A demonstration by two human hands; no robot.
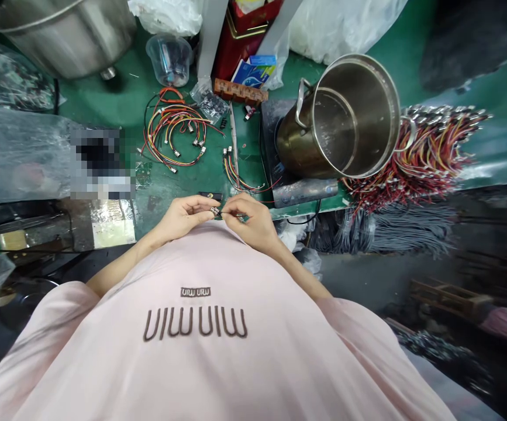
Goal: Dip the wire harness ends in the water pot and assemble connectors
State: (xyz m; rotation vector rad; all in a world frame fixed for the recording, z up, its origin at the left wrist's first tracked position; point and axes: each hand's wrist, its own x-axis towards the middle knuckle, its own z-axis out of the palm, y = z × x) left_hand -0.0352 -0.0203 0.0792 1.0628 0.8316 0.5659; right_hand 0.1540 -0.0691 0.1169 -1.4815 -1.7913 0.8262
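Near the bench's front edge, my left hand [188, 216] is closed in a pinch on a small metal connector [214, 210]. Right beside it, the fingers of my right hand [249, 217] are pinched together at the connector's other end, on thin wires mostly hidden by the fingers. A thin red wire [269, 202] shows to the right of that hand. Just beyond my fingertips lies a small black object [210, 196]. Several short wire leads with connectors [232, 166] lie farther back, and a loose coil of coloured wire leads [172, 131] lies to their left.
A tall metal pot [299, 143] lies tilted at right, beside a large heap of red and yellow wire leads [428, 158]. Grey cables [393, 231] hang below the bench edge. At the back are a steel basin [69, 41], a clear plastic tub [169, 58] and an orange-brown block [240, 92].
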